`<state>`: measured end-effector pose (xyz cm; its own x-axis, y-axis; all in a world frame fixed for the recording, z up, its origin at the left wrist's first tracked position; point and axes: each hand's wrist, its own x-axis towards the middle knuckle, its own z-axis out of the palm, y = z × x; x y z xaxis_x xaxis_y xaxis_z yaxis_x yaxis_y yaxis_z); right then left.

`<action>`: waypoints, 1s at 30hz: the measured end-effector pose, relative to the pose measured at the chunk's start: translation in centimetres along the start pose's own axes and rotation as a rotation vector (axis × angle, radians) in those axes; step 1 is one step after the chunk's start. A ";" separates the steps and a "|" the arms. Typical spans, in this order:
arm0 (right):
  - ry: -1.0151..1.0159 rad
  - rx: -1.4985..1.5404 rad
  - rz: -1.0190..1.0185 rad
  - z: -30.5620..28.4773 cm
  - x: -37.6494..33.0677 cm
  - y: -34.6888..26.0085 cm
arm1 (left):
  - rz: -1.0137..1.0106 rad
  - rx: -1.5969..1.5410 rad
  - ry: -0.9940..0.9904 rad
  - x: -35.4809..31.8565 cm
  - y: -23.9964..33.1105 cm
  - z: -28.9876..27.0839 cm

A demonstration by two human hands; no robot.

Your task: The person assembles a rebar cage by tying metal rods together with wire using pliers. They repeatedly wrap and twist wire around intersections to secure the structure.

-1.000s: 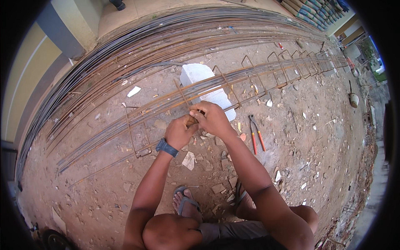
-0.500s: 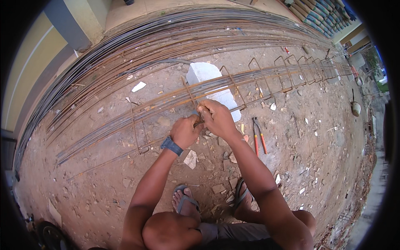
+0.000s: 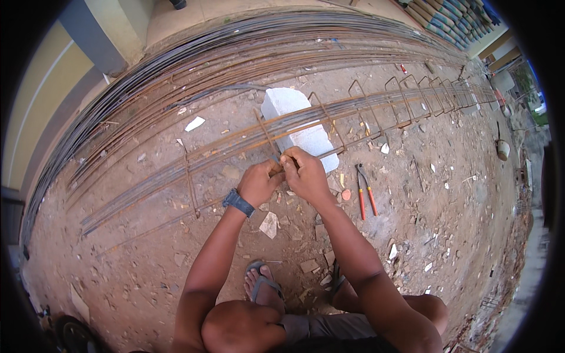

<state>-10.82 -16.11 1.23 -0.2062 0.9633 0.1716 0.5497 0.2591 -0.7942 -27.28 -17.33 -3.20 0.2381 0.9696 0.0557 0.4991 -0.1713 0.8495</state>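
Note:
A long rebar cage (image 3: 406, 122) of rusty bars and square stirrups crosses in front of me, resting on a pale block (image 3: 316, 143). My left hand (image 3: 259, 182), with a dark watch on its wrist, is closed at the near lower corner of one stirrup (image 3: 268, 134). My right hand (image 3: 307, 176) pinches at the same corner, its fingertips nearly touching the left ones. What lies between the fingers is hidden or too thin to make out. Pincers (image 3: 366, 195) with orange-red handles lie on the ground to the right of my right forearm.
Many loose steel bars (image 3: 194, 56) lie in a curved pile beyond the cage. Another stirrup (image 3: 190, 185) stands to the left. Broken tile pieces (image 3: 269, 225) and stones litter the dirt. Rolled or stacked bundles (image 3: 450, 22) are at the far right. A wheel (image 3: 75, 335) shows at lower left.
My right hand has shifted slightly down and its fingers have curled in closer to the left hand's fingertips. The left hand stays at the stirrup corner. The pincers have not moved.

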 end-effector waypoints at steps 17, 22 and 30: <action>0.560 1.165 0.745 5.6 -6.6 1.2 | -0.204 -0.300 -0.221 1.0 0.9 -0.8; 0.412 1.484 0.939 5.7 -5.5 3.9 | 0.070 0.051 -0.081 0.7 -0.4 0.2; 0.264 1.489 0.897 7.6 -3.9 6.0 | 0.039 0.014 -0.080 -0.4 -0.5 -0.3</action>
<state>-12.90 -18.86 -8.61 -0.0739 0.7838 -0.6166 -0.7627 -0.4428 -0.4714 -27.87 -17.61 -3.45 0.3227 0.9454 0.0458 0.4998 -0.2113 0.8400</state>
